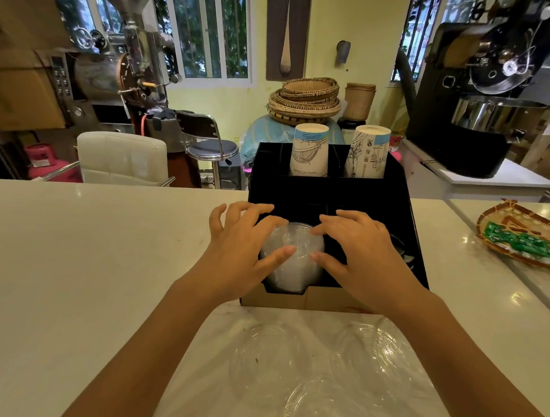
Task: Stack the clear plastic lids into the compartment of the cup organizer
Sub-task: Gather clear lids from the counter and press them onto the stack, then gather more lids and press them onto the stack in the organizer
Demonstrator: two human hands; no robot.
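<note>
While both hands [242, 248] press lids [291, 257], cup [310, 152] reads "Statue of Liberty".

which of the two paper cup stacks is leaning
The right paper cup stack in the organizer leans rightward; the left paper cup stack stands nearly straight.

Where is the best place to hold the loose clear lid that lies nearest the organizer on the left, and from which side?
Probably by its thin outer rim. The loose clear lid lies flat on the counter, so come from above and pinch the near edge, thumb under, fingers on top.
</note>
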